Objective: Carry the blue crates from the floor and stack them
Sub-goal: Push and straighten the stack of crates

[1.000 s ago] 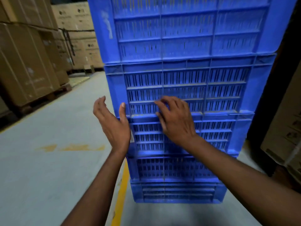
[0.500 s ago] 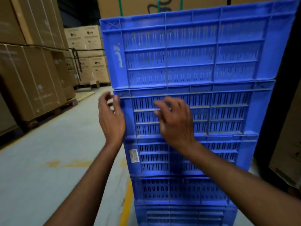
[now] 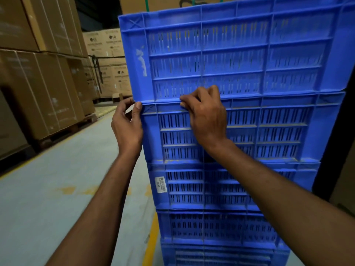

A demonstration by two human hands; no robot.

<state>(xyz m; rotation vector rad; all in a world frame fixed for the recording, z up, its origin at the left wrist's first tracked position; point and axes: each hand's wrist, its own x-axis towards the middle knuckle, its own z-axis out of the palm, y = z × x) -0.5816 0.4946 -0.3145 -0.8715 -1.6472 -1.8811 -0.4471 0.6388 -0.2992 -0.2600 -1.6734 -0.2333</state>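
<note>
A tall stack of blue slotted crates fills the middle and right. The top crate [image 3: 230, 54] sits on a second crate [image 3: 278, 131], with several more below, one [image 3: 192, 191] bearing a white barcode label [image 3: 161, 184]. My left hand [image 3: 126, 125] grips the stack's left corner at the seam between the top two crates, thumb on the front, fingers round the side. My right hand [image 3: 207, 116] lies on the front face, its curled fingertips hooked at the same seam.
Brown cardboard boxes [image 3: 48, 93] on pallets line the left side, and more stand at the back [image 3: 111, 60]. A grey concrete floor [image 3: 57, 198] runs along the left of the stack. A yellow floor line [image 3: 151, 240] passes beside the stack's base. A dark gap and another box [image 3: 343, 179] are at right.
Both hands rose from the lower crates to the seam under the top crate. They went from loose and open to curled on the rim. My view lifted and came closer.
</note>
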